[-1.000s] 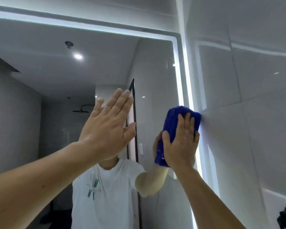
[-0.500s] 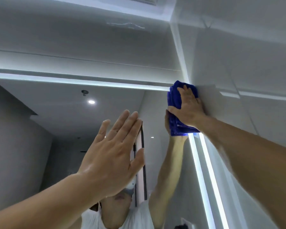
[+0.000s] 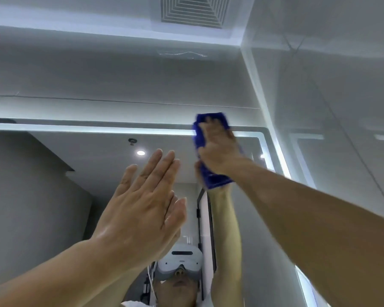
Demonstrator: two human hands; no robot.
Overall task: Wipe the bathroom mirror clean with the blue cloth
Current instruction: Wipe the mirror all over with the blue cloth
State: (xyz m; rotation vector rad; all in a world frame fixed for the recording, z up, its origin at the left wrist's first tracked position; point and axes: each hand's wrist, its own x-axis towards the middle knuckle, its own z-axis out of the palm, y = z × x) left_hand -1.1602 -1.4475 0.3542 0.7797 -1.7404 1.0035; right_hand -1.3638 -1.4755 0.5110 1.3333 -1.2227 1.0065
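The bathroom mirror (image 3: 53, 196) fills the lower half of the view, with a lit strip along its top and right edges. My right hand (image 3: 217, 149) presses a folded blue cloth (image 3: 215, 179) flat against the glass at the mirror's top edge, a little left of its upper right corner. The cloth shows above and below my fingers and is blurred by motion. My left hand (image 3: 142, 209) rests flat on the glass lower down and to the left, fingers together and pointing up, holding nothing.
A tiled side wall (image 3: 341, 107) meets the mirror wall just right of the cloth. A square ceiling vent (image 3: 192, 11) sits overhead. The mirror reflects a person wearing a white headset, a ceiling spotlight and a dark door frame.
My right hand slid the cloth up the right edge to the top corner, then left along the top edge. The camera tilted upward. My left hand stayed flat on the glass.
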